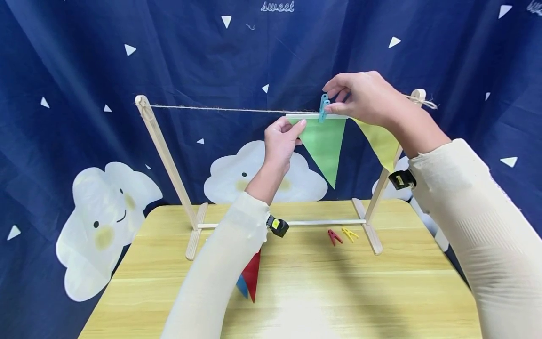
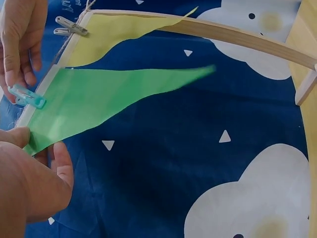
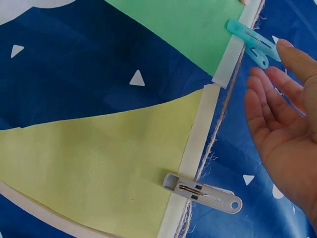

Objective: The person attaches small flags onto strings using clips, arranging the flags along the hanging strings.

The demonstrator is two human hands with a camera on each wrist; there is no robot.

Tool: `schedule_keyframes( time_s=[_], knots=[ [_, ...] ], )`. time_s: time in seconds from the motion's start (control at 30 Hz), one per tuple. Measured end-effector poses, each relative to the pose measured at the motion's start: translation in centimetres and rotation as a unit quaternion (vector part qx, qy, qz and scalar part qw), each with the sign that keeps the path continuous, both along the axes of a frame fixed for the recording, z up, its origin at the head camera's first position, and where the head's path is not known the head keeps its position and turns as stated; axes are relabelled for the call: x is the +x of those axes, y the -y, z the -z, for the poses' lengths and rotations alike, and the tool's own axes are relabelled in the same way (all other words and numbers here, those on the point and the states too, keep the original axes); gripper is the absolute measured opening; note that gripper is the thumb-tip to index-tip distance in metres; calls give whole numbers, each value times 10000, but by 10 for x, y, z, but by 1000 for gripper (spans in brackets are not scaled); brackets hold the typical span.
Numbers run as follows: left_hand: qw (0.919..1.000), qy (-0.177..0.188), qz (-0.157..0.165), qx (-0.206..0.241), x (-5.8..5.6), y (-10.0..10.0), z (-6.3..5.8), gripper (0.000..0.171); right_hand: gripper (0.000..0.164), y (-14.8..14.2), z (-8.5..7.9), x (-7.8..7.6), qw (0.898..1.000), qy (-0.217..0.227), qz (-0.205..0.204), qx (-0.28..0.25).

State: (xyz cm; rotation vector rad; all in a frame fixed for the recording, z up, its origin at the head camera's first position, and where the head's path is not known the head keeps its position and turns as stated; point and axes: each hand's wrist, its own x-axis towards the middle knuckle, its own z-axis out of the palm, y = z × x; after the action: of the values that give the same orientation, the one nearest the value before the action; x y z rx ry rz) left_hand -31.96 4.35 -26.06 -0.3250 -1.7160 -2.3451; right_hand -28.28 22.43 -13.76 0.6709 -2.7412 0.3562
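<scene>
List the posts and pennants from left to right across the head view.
left wooden post → blue pennant → red pennant → green pennant → yellow pennant → right wooden post

Look at that, you've got four flags point(image 1: 325, 146) showing, four pegs point(image 1: 322, 115), two posts point(image 1: 167, 160), two hands point(image 1: 368, 96), one string point(image 1: 220, 109), one table point(image 1: 423, 282)!

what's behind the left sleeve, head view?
Tips of a red flag and blue flag show past the sleeve; the crossbar emerges on both sides. The flags' other parts are covered; anything else there, can't tell.
</scene>
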Motion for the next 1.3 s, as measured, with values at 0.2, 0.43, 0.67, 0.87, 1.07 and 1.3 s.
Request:
schedule_keyframes(
  time_s=[0.2,0.43,0.67,0.87,1.07,1.3],
  knots=[
    [10000,-55,24,-17,-1,2,1,14,46,-5,1,5,9997,26,70,-228],
    [10000,-16,-31,53,4,5,0,23,46,-12,7,10,9973,-72,59,-735],
    [9996,76,-51,253,8,11,1,39,52,-17,21,20,9901,73,62,-1401],
    [9991,-81,-89,408,13,23,7,38,56,-20,35,31,9827,45,-149,-1843],
    [9985,-300,-184,415,22,37,12,43,57,-20,52,41,9722,-197,-442,-2290],
    [9979,-566,-295,105,33,53,23,43,59,-20,78,50,9537,-483,-1028,-2787]
  ],
)
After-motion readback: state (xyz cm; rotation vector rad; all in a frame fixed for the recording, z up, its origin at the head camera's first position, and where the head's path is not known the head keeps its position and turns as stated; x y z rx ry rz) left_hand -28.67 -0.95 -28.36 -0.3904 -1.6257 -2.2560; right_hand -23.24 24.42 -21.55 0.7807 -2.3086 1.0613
